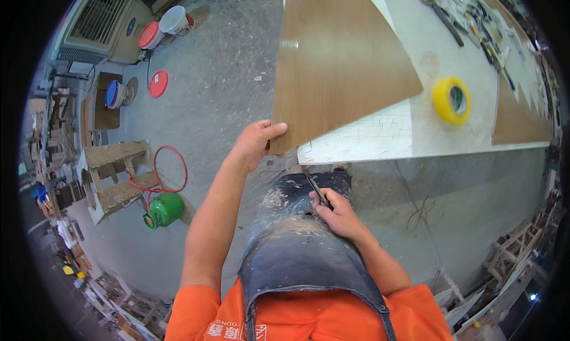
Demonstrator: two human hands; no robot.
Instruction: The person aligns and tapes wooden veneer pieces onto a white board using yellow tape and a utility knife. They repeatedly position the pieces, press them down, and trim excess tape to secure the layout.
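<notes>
Left fingers: my remote view shows the left hand (pixel 255 144) pinching a panel corner, thumb on top, the other fingers curled mostly out of sight beneath.
Right fingers: the right hand (pixel 341 215) is closed around a slim dark tool (pixel 316 189), which points up and away from the body; I cannot tell its exact kind.
Panel: the brown wood-grain panel (pixel 344 62), broad with a curved outer edge, lies partly over the white worktable (pixel 454 140); its held corner and left side reach past the table's edge.
Tape: a yellow roll (pixel 441 106) rests right of the panel, with a printed round label inside its core.
Far tabletop: I see hand tools (pixel 487 47) in a loose cluster, and another wood-grain piece (pixel 518 122) near the right end.
Clothing: a dark, scuffed apron (pixel 309 264) covers an orange shirt (pixel 291 317) bearing white lettering and an emblem.
Left floor: a green gas cylinder (pixel 167 210) with a red hose (pixel 186 173) stands beside a worn wooden step stool (pixel 116 154).
Upper left: lidded buckets sit near a pale boxed cooler (pixel 123 35) carrying an oval blue badge.
</notes>
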